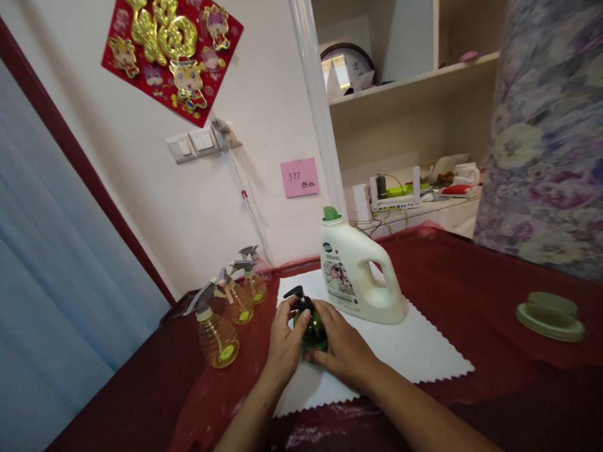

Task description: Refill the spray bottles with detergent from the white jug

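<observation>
A dark green pump bottle (315, 331) with a black pump head stands upright on a white cloth (424, 342). My left hand (286, 339) closes around its left side, with fingers near the collar below the pump. Around the right side and lower body wraps my right hand (346, 345). Parts of the bottle are hidden by both hands. Just behind stands a large pale green detergent jug (360, 276) with its mouth uncapped and a green spout showing. Neither hand touches the jug.
Several clear yellow spray bottles (217, 336) with grey triggers stand at the left. On the dark red tablecloth (452, 270), a pale green cap (550, 316) lies at the right. Behind are a wall with a pink note (300, 177), shelves (414, 85) and a floral curtain (541, 138).
</observation>
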A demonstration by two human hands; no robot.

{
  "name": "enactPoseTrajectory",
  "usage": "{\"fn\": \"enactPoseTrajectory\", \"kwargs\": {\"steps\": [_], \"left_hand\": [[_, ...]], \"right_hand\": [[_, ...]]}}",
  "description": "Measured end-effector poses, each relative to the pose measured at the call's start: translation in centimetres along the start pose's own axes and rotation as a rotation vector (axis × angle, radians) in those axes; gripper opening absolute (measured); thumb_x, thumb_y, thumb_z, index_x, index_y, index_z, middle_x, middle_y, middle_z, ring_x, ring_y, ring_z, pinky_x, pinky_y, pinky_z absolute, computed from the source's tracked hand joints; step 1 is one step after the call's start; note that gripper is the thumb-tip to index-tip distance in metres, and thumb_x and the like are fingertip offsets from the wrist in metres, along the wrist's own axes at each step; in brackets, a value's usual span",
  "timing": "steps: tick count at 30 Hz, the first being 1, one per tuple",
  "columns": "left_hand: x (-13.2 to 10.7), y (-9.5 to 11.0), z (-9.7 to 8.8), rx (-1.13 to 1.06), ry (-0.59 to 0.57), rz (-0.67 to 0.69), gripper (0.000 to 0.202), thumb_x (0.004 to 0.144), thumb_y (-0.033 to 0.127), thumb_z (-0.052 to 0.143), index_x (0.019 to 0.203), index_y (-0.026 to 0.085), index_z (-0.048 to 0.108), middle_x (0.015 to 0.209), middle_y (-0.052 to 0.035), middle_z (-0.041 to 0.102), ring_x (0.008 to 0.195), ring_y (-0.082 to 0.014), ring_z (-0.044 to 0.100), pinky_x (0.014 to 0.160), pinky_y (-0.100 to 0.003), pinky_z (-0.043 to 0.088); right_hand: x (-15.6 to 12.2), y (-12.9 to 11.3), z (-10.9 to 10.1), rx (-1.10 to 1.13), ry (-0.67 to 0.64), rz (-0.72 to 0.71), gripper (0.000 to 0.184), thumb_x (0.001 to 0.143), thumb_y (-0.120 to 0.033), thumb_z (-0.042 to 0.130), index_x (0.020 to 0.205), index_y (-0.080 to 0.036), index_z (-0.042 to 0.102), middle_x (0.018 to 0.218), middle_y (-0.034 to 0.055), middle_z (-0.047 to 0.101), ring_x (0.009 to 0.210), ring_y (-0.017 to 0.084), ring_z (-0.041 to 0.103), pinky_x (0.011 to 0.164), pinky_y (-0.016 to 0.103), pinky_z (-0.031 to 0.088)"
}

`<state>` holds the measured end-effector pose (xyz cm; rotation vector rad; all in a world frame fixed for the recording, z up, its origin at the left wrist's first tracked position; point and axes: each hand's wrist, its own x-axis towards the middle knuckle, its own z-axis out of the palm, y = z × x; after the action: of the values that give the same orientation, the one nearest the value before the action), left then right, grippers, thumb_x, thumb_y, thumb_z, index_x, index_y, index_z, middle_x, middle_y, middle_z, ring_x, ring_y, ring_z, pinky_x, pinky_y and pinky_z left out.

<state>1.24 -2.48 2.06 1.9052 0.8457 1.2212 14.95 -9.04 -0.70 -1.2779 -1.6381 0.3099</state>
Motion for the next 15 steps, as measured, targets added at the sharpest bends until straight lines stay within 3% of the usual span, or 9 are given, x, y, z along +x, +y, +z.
{"fn": "enactPoseTrajectory", "kwargs": {"steps": [6, 12, 15], "left_hand": [[0.05, -0.23, 0.11, -0.007, -0.006, 0.004, 0.037, 0.085, 0.039, 0.063, 0.117, 0.019, 0.058, 0.119, -0.0120, 0.063, 0.111, -0.0287, 0.060, 0.098, -0.049, 0.046], [0.08, -0.35, 0.08, -0.010, -0.005, 0.008, 0.038, 0.084, 0.037, 0.064, 0.117, 0.019, 0.058, 0.120, -0.0122, 0.063, 0.111, -0.0290, 0.061, 0.099, -0.049, 0.046], [0.01, -0.30, 0.06, -0.016, -0.010, 0.007, 0.038, 0.085, 0.037, 0.064, 0.118, 0.020, 0.058, 0.121, -0.0122, 0.063, 0.112, -0.0290, 0.061, 0.099, -0.048, 0.047]], "right_hand": [[0.01, 0.02, -0.04, 0.003, -0.012, -0.003, 0.089, 0.069, -0.021, 0.076, 0.146, -0.029, 0.033, 0.148, 0.0117, 0.044, 0.138, 0.032, 0.040, 0.113, 0.054, 0.035], [0.09, 0.17, 0.10, -0.011, -0.022, 0.011, 0.091, 0.066, -0.019, 0.079, 0.145, -0.021, 0.033, 0.150, 0.0161, 0.041, 0.139, 0.031, 0.039, 0.115, 0.051, 0.034], [0.06, 0.20, 0.12, -0.003, -0.011, -0.002, 0.091, 0.067, -0.020, 0.078, 0.145, -0.024, 0.033, 0.149, 0.0147, 0.042, 0.139, 0.031, 0.039, 0.114, 0.052, 0.035]]}}
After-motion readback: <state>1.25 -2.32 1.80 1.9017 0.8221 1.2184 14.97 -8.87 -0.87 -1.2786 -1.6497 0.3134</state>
